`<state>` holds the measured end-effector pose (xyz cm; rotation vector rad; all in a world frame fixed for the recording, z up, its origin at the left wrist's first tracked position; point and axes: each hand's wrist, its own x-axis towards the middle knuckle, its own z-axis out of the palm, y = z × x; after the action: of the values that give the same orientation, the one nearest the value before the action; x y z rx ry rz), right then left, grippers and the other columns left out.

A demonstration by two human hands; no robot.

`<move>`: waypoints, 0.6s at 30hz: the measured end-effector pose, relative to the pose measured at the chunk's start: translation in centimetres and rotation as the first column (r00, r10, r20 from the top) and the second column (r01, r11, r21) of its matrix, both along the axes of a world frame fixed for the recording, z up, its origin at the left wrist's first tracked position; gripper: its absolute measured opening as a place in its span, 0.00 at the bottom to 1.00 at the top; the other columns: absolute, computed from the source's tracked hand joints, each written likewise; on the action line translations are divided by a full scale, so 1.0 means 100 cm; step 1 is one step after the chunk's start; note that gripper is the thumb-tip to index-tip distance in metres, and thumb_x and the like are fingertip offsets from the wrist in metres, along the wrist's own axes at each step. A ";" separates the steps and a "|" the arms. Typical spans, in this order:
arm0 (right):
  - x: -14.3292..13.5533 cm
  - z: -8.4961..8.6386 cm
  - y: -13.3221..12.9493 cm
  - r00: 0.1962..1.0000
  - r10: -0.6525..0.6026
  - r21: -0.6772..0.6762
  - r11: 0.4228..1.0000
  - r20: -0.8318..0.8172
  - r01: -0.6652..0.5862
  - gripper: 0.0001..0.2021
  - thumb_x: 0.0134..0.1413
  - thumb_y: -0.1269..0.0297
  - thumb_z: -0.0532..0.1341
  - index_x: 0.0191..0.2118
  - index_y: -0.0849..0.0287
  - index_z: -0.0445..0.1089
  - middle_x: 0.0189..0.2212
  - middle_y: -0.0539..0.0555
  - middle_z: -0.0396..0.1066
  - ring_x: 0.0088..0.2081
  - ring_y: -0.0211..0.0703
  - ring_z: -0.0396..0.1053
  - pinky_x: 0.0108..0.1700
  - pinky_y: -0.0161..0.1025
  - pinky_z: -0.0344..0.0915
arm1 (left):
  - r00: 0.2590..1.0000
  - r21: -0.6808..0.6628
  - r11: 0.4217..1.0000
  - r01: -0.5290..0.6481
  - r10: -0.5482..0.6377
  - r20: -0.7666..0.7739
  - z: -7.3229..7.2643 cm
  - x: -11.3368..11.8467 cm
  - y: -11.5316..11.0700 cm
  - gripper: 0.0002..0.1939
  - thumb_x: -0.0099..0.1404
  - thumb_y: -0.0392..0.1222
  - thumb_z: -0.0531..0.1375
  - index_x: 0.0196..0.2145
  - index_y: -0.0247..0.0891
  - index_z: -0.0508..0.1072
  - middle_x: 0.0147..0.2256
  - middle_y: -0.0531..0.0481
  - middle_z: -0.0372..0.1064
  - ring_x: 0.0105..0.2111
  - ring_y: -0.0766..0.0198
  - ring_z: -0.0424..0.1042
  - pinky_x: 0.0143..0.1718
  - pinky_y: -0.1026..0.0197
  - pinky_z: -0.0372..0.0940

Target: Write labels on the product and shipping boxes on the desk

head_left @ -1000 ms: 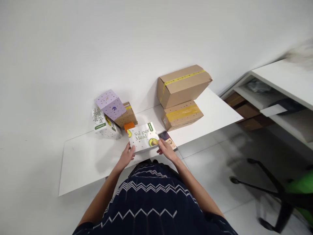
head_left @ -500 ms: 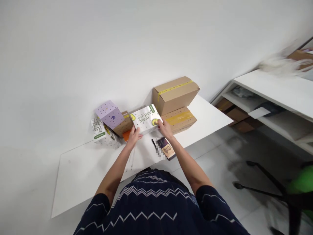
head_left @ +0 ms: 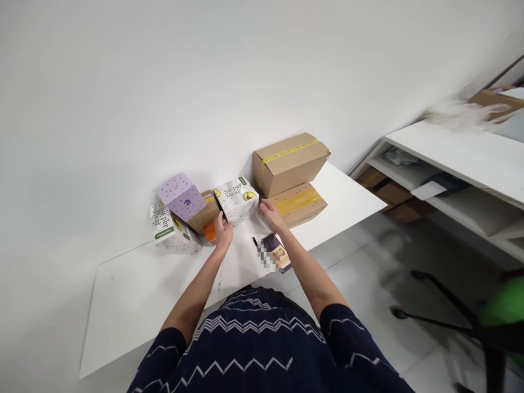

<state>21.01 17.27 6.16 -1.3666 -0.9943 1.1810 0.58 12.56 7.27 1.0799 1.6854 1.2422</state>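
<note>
A white "Su-per Meal" box (head_left: pixel 236 199) with avocado pictures stands on the white table (head_left: pixel 126 297), between brown cartons. My left hand (head_left: pixel 223 233) is curled at its lower left front corner, thumb toward the front face. At the box's right side is my right hand (head_left: pixel 270 214), fingers bent against its edge; the fingertips are partly hidden. Left of the box are a brown box with yellow tape (head_left: pixel 204 214) and an orange box (head_left: pixel 210 233). A purple dotted box (head_left: pixel 182 199) leans over another white "Su-per Meal" box (head_left: pixel 174 232).
A large carton (head_left: pixel 290 164) sits behind a lower taped carton (head_left: pixel 301 204) on the right. A phone (head_left: pixel 279 254) and a dark pen-like item (head_left: pixel 255 242) lie near the front edge. Farther right are a white shelf unit (head_left: pixel 454 153) and a wheeled chair (head_left: pixel 487 333).
The white box has gone from tilted in my hands to standing between the brown cartons. Both hands have slid lower along its sides. My view has shifted slightly.
</note>
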 end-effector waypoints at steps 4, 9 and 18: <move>0.061 0.020 0.009 0.947 -0.318 0.068 0.947 0.039 0.315 0.17 0.56 0.48 0.57 0.35 0.58 0.69 0.27 0.51 0.71 0.30 0.42 0.70 0.38 0.40 0.70 | 0.998 0.139 0.990 0.027 -0.017 -0.068 0.007 0.001 -0.008 0.22 0.62 0.39 0.61 0.55 0.41 0.72 0.55 0.41 0.67 0.51 0.58 0.71 0.54 0.57 0.66; 0.156 0.066 0.057 0.650 -0.710 0.261 0.704 0.271 0.661 0.16 0.57 0.53 0.58 0.44 0.60 0.68 0.45 0.58 0.70 0.49 0.47 0.69 0.54 0.47 0.67 | 0.975 0.165 0.962 0.217 -0.220 0.005 0.028 0.025 0.000 0.19 0.64 0.44 0.61 0.51 0.38 0.75 0.48 0.41 0.75 0.45 0.58 0.74 0.48 0.56 0.67; 0.200 0.110 0.104 0.873 -0.438 -0.039 0.889 0.217 0.456 0.18 0.53 0.58 0.66 0.47 0.59 0.63 0.43 0.57 0.68 0.31 0.39 0.71 0.30 0.39 0.72 | 0.839 -0.020 0.885 0.465 -0.434 0.328 0.071 0.092 0.071 0.38 0.61 0.41 0.61 0.68 0.45 0.58 0.69 0.43 0.51 0.68 0.53 0.54 0.65 0.48 0.55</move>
<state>41.03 27.71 17.17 -1.7041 -0.7097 0.7519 9.78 19.69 14.41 1.0727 1.1479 0.9510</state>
